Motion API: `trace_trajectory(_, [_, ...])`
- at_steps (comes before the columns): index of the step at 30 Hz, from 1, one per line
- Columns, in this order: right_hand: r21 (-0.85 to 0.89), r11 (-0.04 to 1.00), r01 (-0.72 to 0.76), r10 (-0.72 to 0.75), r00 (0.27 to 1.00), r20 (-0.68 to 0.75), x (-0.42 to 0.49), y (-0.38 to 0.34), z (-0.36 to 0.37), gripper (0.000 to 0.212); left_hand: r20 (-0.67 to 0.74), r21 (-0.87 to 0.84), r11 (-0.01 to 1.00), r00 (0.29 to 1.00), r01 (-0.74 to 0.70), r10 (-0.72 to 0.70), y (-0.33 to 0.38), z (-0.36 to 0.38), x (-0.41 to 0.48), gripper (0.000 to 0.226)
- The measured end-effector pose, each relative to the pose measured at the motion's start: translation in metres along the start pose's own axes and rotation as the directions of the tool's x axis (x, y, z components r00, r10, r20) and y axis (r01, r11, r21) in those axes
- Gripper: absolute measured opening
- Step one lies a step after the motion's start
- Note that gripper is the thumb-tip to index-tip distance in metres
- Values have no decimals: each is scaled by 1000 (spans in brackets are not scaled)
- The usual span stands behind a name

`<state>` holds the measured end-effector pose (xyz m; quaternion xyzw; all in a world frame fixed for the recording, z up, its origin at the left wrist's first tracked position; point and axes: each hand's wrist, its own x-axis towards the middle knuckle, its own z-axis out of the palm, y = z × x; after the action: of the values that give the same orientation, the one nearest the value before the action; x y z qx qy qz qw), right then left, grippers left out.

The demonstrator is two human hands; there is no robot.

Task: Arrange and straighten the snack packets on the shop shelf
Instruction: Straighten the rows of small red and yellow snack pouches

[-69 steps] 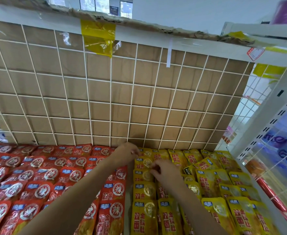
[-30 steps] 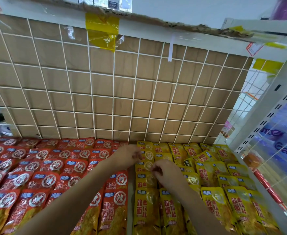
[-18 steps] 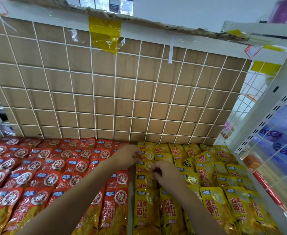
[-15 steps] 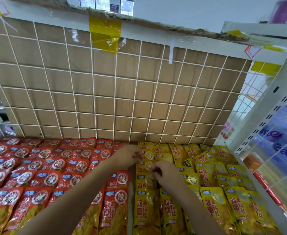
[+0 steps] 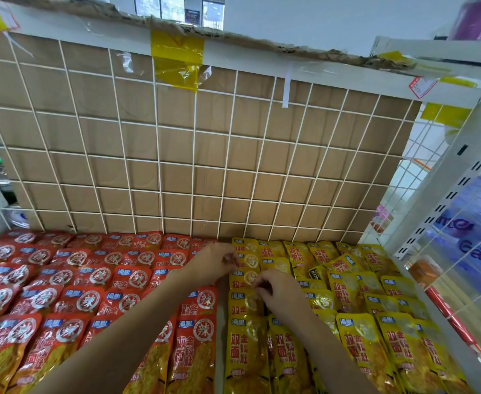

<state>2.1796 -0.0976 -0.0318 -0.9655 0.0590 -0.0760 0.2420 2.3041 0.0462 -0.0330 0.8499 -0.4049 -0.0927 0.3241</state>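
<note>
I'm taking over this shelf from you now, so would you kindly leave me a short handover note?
Left hand: pinches a packet edge near the back of the leftmost yellow column.
Right hand: fingers curled on a packet just in front, same column.
Red packets: left side, neat overlapping rows; looks done.
Yellow packets: right side; several toward the far right lie skewed.
To do: finish this column, then straighten the skewed yellow ones.

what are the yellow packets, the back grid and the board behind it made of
Yellow packets: glossy plastic film, it seems, from glare and crinkles. Grid: thin white-coated wire, probably metal. Board: matte brown cardboard, with a ragged torn top edge.
</note>
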Motion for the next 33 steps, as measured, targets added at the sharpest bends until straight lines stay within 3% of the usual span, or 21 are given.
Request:
trace_trajectory(13, [26,999,-21,21,1000,-7,0,3,3,10,-158,-38,995,982,97,-102,-14,-21,-7,17])
trace_trajectory(16, [32,999,-30,30,1000,-5,-1,2,4,10,-111,-27,993,987,115,-117,-16,-21,-6,15])
trace_trajectory(21, [44,998,-41,42,999,-9,0,3,5,10,96,-9,997,992,80,-79,-4,-13,1,14])
trace_trajectory(33, [65,997,-50,51,999,-19,0,4,5,11,119,13,999,992,42,-43,-4,-8,6,13])
